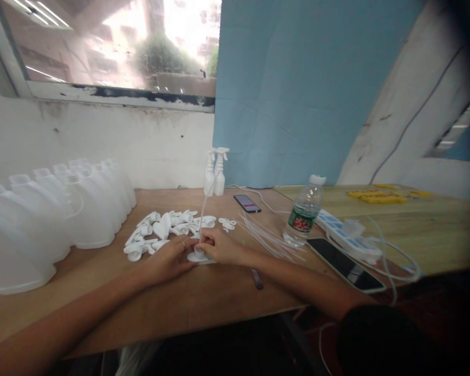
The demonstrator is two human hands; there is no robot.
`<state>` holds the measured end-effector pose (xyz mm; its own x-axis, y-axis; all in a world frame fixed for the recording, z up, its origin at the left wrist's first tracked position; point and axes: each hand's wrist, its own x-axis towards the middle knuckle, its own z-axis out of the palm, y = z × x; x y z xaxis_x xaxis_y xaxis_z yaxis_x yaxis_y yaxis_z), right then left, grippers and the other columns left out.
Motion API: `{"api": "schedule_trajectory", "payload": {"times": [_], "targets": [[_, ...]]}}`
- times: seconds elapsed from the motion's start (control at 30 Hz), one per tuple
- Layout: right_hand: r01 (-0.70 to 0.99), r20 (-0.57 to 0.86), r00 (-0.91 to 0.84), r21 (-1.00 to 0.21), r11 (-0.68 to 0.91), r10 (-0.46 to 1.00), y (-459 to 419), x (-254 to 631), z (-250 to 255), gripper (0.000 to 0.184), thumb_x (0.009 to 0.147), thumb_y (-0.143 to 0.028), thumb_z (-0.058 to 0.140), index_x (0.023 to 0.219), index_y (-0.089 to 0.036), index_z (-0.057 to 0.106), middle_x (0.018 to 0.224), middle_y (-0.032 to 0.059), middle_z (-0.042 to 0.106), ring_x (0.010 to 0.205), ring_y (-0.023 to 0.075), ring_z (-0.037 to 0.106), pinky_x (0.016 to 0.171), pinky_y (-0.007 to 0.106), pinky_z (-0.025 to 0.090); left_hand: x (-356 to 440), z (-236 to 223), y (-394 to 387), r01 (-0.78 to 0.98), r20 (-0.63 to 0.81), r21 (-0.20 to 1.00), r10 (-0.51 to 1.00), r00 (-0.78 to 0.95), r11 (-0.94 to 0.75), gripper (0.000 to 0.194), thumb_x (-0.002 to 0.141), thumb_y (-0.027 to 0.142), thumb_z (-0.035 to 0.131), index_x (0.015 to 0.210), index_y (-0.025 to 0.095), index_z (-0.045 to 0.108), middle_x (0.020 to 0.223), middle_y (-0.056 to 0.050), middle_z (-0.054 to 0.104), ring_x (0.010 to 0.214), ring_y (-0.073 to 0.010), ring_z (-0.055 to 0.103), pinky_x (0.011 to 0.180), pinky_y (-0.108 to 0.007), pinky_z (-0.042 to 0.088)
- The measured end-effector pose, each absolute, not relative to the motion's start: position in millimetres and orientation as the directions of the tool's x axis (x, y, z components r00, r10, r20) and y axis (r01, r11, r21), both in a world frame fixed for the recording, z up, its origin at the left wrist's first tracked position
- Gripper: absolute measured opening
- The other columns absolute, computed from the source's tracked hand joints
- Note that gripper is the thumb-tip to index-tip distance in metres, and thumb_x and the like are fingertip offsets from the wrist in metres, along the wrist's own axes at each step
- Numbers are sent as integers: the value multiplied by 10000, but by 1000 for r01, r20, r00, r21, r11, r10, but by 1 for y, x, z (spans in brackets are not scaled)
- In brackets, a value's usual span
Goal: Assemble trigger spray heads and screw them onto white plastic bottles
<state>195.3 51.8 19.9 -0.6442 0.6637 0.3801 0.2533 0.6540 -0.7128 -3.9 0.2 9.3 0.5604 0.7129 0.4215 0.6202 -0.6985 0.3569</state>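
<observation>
Both hands meet over a white trigger spray head [198, 256] low on the table. My left hand [171, 259], with a ring on one finger, is closed on the spray head's side. From its top a thin translucent tube [202, 211] rises nearly upright, and my right hand [222, 247] pinches the tube's lower end. The fingers partly hide where tube and head meet. A pile of white spray heads [172, 224] lies just beyond my left hand. Small white rings [227, 224] and a bundle of loose tubes [264, 235] are beyond my right hand.
Translucent jugs [94, 219] crowd the left side. Two white spray bottles [219, 177] stand by the wall. On the right are a water bottle [302, 214], a power strip [348, 237] with cables, and a dark phone [344, 263]. Another phone [247, 203] lies farther back.
</observation>
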Motion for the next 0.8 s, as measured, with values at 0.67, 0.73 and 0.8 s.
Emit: {"api": "schedule_trajectory", "payload": {"times": [0.67,0.73,0.8], "targets": [[-37,365,-533,-911,410,763,74,213,16,315,679,-415,792,854,-172,693,817,18,697,714,163,630,691,294,503,-24,14,12,747,696,187,623,357,-637,518,868,400,618,1314,244,406,1017,-45,622,891,-192,606,835,-350,510],[-95,371,-491,-922,374,788,78,215,19,311,695,-412,780,859,-165,685,800,24,707,686,158,642,686,294,517,-28,23,12,776,718,130,598,356,-618,629,844,422,645,1368,233,354,1159,-98,599,1028,-245,587,922,-409,478],[-162,392,-425,-920,357,816,86,222,27,305,716,-417,761,869,-173,659,815,32,716,689,163,658,698,306,536,-37,40,11,818,759,90,571,313,-568,674,852,413,631,1408,203,312,1318,-164,510,1209,-319,491,1027,-504,385]]}}
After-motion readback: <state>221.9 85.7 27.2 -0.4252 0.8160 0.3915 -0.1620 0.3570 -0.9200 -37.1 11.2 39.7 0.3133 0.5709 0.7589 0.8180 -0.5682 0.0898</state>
